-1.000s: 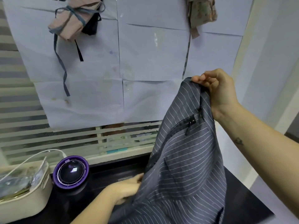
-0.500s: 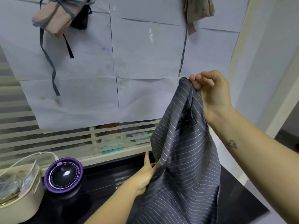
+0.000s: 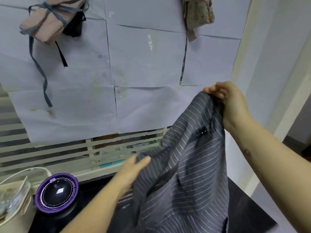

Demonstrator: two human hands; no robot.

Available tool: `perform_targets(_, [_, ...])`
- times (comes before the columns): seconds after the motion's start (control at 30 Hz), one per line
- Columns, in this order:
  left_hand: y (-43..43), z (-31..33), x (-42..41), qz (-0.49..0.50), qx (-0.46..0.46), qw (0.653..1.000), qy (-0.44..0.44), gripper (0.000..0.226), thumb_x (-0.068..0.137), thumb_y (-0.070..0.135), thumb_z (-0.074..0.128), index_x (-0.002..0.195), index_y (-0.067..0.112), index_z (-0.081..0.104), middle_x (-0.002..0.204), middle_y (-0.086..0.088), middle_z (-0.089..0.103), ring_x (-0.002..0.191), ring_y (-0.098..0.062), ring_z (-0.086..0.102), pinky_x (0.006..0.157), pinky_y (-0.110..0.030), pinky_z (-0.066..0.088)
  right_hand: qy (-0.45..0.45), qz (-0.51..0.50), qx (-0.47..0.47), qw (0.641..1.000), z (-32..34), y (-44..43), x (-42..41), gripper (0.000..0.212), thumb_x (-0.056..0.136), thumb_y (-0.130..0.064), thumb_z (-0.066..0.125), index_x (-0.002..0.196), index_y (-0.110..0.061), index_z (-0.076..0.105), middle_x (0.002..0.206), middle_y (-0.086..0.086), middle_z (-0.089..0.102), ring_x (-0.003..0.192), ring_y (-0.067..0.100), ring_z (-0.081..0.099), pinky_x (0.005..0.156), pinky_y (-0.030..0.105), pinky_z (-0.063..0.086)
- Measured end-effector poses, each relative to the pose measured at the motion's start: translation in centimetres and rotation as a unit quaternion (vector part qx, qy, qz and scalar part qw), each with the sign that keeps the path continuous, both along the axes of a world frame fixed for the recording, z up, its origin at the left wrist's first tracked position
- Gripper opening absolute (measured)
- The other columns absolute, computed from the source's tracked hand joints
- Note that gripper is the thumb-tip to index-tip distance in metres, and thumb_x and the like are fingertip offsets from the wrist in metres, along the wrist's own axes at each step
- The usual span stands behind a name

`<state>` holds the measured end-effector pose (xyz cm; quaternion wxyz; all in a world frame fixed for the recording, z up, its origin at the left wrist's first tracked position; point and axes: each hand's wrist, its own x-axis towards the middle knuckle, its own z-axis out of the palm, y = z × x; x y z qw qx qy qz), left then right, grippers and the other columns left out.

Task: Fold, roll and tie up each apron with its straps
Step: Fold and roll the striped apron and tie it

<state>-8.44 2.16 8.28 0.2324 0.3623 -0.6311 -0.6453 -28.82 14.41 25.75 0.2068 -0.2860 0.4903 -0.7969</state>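
1. The right hand, at the right centre of the frame, holds the striped apron up by a bunched top edge. Its grip is closed tight, with the fingers curled over the cloth.
2. The left hand, at lower centre, has come up and leftward from near the worktop over the last second. It is now on the apron's left edge. Its grip seems to be a pinch: the thumb lies on the front of the cloth and the fingers are hidden behind it.
3. With that move the apron is drawn wider than a moment ago. It hangs in the air between the two hands, and its lower part drapes towards the worktop at the bottom of the frame.
4. I judge this to be the spreading-out step: the person is finding the edges so the first fold can be made. Folding, rolling and tying are not yet done for this apron.
5. Two tied bundles hang against the papered wall: a pink bundle at upper left with grey straps trailing, and a floral bundle at upper right. They look like aprons already finished.
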Motion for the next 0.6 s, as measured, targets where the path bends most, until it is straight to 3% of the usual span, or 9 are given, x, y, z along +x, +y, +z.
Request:
perform_targets(0.07, [-2.9,1.7,2.0,0.078,-0.010,0.996,0.035,0.033,0.091,0.029,0.059,0.119,0.010,0.058,0.101,-0.009,0.072,0.088,-0.022,0.070,0.075,-0.035,0.055,0.139,-0.134,0.100,0.976,-2.2,-0.2,-1.9,0.023,0.086,-0.017,0.059,0.065,-0.018,0.068,0.068,-0.007,0.071,0.073,0.009,0.065,0.072,0.017,0.048])
perform_targets(0.13, [-4.9,4.1,3.5,0.116,-0.045,0.991,0.054,0.023,0.095,0.025,0.056,0.113,0.012,0.060,0.099,-0.010,0.071,0.084,-0.021,0.069,0.071,-0.033,0.053,0.206,-0.162,0.171,0.950,-4.9,-0.5,-3.2,0.016,0.083,-0.015,0.066,0.069,-0.019,0.071,0.072,-0.006,0.070,0.075,0.010,0.062,0.066,0.015,0.046])
perform_targets(0.2, [-6.1,6.3,4.0,0.128,-0.098,0.986,0.041,0.018,0.097,0.026,0.055,0.107,0.013,0.061,0.094,-0.008,0.069,0.079,-0.018,0.067,0.067,-0.031,0.051,0.268,-0.123,0.235,0.926,-7.3,-0.9,-3.5,0.007,0.084,-0.008,0.067,0.086,-0.012,0.072,0.088,0.001,0.070,0.080,0.012,0.060,0.065,0.012,0.044])
perform_targets(0.3, [-6.7,9.6,5.3,0.141,-0.171,0.974,0.039,0.013,0.098,0.028,0.052,0.092,0.019,0.059,0.091,-0.006,0.066,0.076,-0.016,0.061,0.068,-0.032,0.049,0.334,-0.038,0.292,0.896,-8.7,-1.1,-3.1,0.037,0.084,0.002,0.062,0.120,-0.007,0.063,0.108,0.000,0.062,0.097,0.010,0.057,0.085,0.015,0.039])
perform_targets(0.4, [-7.0,12.2,7.1,0.149,-0.246,0.957,0.026,0.013,0.100,0.028,0.048,0.091,0.026,0.056,0.091,0.001,0.064,0.080,-0.014,0.059,0.074,-0.030,0.048,0.384,0.021,0.338,0.859,-9.4,-1.1,-2.9,0.053,0.082,0.002,0.062,0.132,-0.015,0.054,0.119,0.001,0.057,0.105,0.014,0.053,0.091,0.025,0.043])
perform_targets(0.5, [-7.2,14.1,9.0,0.146,-0.313,0.938,-0.018,0.015,0.101,0.029,0.045,0.089,0.028,0.054,0.090,0.003,0.064,0.081,-0.014,0.060,0.078,-0.031,0.047,0.374,0.106,0.368,0.845,-9.8,-1.2,-2.6,0.035,0.084,-0.001,0.064,0.117,-0.013,0.066,0.103,0.007,0.067,0.090,0.017,0.061,0.082,0.034,0.054])
perform_targets(0.57, [-7.2,14.7,10.1,0.152,-0.332,0.930,-0.034,0.016,0.101,0.030,0.044,0.089,0.029,0.054,0.090,0.003,0.064,0.081,-0.015,0.060,0.077,-0.030,0.047,0.386,0.180,0.406,0.809,-9.9,-1.2,-1.8,0.010,0.088,-0.007,0.063,0.095,-0.006,0.071,0.080,-0.001,0.064,0.073,0.012,0.055,0.067,0.024,0.049])
perform_targets(0.6, [-7.2,14.9,10.6,0.159,-0.334,0.928,-0.034,0.016,0.101,0.031,0.043,0.090,0.030,0.054,0.091,0.003,0.063,0.081,-0.014,0.059,0.076,-0.029,0.046,0.401,0.206,0.426,0.785,-9.8,-1.3,-1.2,0.014,0.089,-0.012,0.063,0.079,-0.004,0.066,0.069,-0.004,0.059,0.065,0.010,0.049,0.061,0.022,0.041])
